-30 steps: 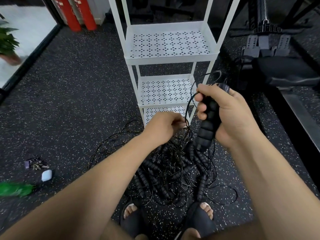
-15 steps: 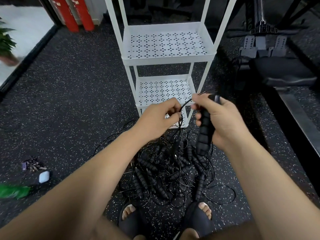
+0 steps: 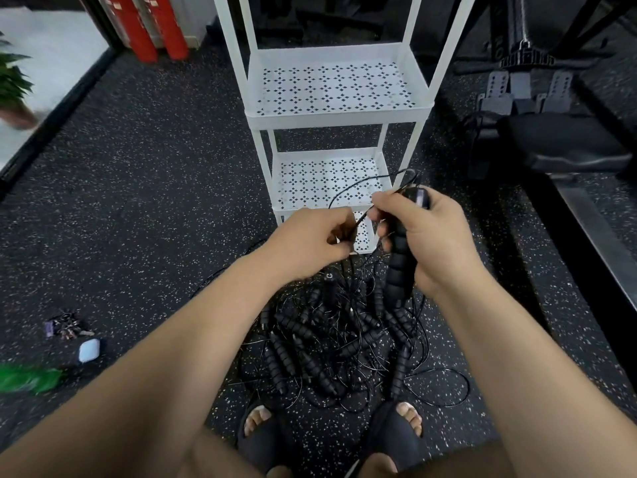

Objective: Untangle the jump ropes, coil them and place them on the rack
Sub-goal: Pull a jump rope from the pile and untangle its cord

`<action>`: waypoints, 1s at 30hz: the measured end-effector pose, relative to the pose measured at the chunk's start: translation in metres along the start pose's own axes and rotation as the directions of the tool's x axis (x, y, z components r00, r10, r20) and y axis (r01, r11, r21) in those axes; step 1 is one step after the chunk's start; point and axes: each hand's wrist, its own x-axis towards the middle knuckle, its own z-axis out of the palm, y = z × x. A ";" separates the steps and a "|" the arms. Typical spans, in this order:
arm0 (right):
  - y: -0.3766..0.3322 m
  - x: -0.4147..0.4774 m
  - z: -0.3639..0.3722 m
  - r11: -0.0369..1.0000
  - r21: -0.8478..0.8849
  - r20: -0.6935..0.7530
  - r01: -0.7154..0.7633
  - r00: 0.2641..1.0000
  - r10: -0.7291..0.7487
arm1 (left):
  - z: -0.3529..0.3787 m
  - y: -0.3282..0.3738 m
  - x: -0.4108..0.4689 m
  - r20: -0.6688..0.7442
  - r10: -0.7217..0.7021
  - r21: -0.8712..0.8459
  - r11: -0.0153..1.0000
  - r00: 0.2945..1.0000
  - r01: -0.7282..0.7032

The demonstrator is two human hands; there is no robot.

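Untangling step, early: right hand (image 3: 435, 238) wrapped round one ribbed handle (image 3: 399, 270), left hand (image 3: 310, 240) pinching its cord (image 3: 372, 179), tangled pile (image 3: 331, 343) on floor at six o'clock from white rack (image 3: 337, 120); next likely needs cord drawn free.

Both bare forearms are stretched forward and downward from the lower corners of the view and are drawn together at the middle, so that the two hands are held close beside each other with their backs turned upward. The left hand (image 3: 313, 236) is curled, and a thin black cord (image 3: 386, 176) is pinched at its fingertips, which are turned toward the other hand. The right hand (image 3: 427, 236) is wrapped round the upper part of a black ribbed handle (image 3: 398, 270), which is held nearly upright with its lower end left free below the palm.
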 end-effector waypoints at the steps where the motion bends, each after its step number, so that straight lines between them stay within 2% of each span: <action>1: -0.003 0.001 -0.001 1.000 0.026 -0.011 0.008 1.000 -0.007 | 0.001 -0.004 0.000 -0.002 -0.003 0.019 1.000 1.000 0.003; 5: -0.013 0.001 -0.009 0.994 0.098 -0.033 0.043 0.999 -0.040 | 0.000 -0.022 0.001 -0.056 -0.031 -0.023 0.999 0.998 0.029; 13: -0.019 0.002 -0.018 0.982 0.170 -0.094 0.082 0.993 -0.067 | -0.005 -0.021 0.002 -0.076 -0.058 -0.079 0.995 0.995 0.053; 17: -0.019 0.002 -0.020 0.975 0.201 -0.104 0.097 0.992 -0.077 | -0.004 -0.017 0.000 -0.094 -0.045 -0.206 0.978 0.995 0.025; 23: -0.003 0.004 -0.010 0.999 0.046 0.041 -0.003 0.999 0.002 | -0.007 -0.002 -0.001 -0.158 0.018 -0.297 0.953 0.987 -0.065; 26: 0.005 0.005 -0.007 0.996 -0.087 0.037 -0.006 0.999 0.009 | -0.006 0.005 -0.002 -0.182 0.041 -0.317 0.943 0.983 -0.098; 30: 0.001 0.005 -0.007 0.997 -0.074 0.025 0.016 1.000 -0.014 | -0.009 0.005 -0.003 -0.129 0.020 -0.490 0.868 0.991 -0.082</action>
